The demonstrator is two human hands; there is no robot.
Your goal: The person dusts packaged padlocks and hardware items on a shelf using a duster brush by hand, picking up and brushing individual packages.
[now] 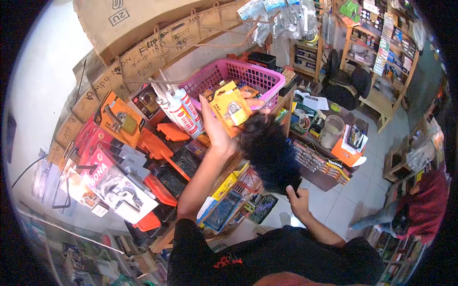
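My left hand (218, 129) holds a yellow blister card (224, 106) with a small metal padlock on it, its fingers behind the card. Just below and right of the card is the black feather duster (272, 152). My right hand (299, 204) is closed round the duster's handle end, thumb up. The duster's head reaches to the card's lower right edge; whether they touch I cannot tell. Behind the card stands a pink plastic basket (265, 76) with more packaged goods inside. White sealant tubes (183, 112) stand left of my left hand.
A larger orange padlock card (119, 119) and carded tools (121, 186) hang on the left. Black bins (186, 164) with orange edges line the shelf. A desk (350, 119) with a clear jar stands right. A person in a dark red top (427, 205) is at far right.
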